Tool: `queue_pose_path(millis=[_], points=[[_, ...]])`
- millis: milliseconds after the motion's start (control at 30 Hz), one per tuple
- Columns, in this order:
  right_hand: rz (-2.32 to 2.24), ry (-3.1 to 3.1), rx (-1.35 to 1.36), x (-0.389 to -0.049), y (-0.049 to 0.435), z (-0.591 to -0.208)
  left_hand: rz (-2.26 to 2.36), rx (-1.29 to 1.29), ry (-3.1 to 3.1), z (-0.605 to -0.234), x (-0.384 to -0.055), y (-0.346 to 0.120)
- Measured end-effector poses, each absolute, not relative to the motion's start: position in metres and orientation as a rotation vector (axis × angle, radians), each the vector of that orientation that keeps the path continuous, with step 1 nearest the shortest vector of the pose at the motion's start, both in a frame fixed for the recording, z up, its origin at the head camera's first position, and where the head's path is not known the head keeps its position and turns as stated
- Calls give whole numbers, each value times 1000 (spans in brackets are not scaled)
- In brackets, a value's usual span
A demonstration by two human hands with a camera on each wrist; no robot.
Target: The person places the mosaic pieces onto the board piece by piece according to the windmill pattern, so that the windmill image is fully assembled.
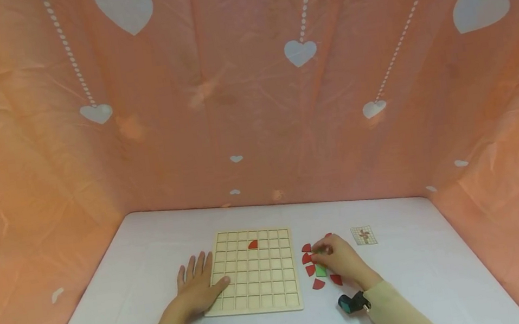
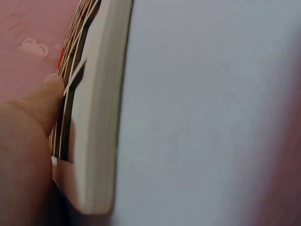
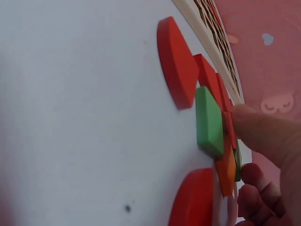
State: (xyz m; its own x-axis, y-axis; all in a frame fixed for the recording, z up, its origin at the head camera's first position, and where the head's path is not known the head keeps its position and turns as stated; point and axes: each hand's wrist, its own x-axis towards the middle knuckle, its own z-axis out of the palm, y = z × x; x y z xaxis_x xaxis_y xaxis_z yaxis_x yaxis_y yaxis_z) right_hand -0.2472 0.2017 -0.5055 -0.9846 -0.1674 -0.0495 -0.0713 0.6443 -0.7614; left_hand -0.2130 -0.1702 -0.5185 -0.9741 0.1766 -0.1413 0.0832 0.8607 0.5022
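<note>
A square wooden grid board (image 1: 262,310) lies on the white table with one red quarter-circle piece (image 1: 253,245) in an upper cell. My left hand (image 1: 196,290) is spread at the board's left edge, its thumb over the grid; the left wrist view shows the thumb (image 2: 49,96) against the board's side. To the right of the board, my right hand (image 1: 343,260) reaches over a group of pieces, thumb and index finger bent close to the red quarter-circles (image 1: 307,258). In the right wrist view its thumb (image 3: 263,134) overlaps red pieces; I cannot tell whether it pinches one.
Near the right hand lie green pieces (image 3: 210,123), an orange piece (image 3: 226,169) and more red quarter-circles (image 1: 318,284). A small pattern card (image 1: 364,235) with a gridded figure sits farther right. Orange cloth (image 1: 252,103) with hearts surrounds the table.
</note>
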Motion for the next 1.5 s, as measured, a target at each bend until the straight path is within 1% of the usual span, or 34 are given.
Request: queue_pose_path(millis=[333, 733, 900, 1067, 1333, 1500], points=[[-1179, 2783, -216, -248, 201, -508, 754, 202, 2860, -516, -212, -170], [-1062, 2876, -290, -246, 196, -510, 747, 176, 2860, -524, -215, -171], [-965, 2925, -356, -244, 193, -506, 767, 192, 2868, -523, -213, -171], [-894, 2928, -359, -242, 192, -500, 755, 193, 2868, -525, -213, -171], [-1074, 2782, -263, -240, 197, -499, 761, 205, 2877, -522, -213, -170], [-1238, 2708, -226, -244, 189, -497, 766, 202, 2879, -523, -213, -170]])
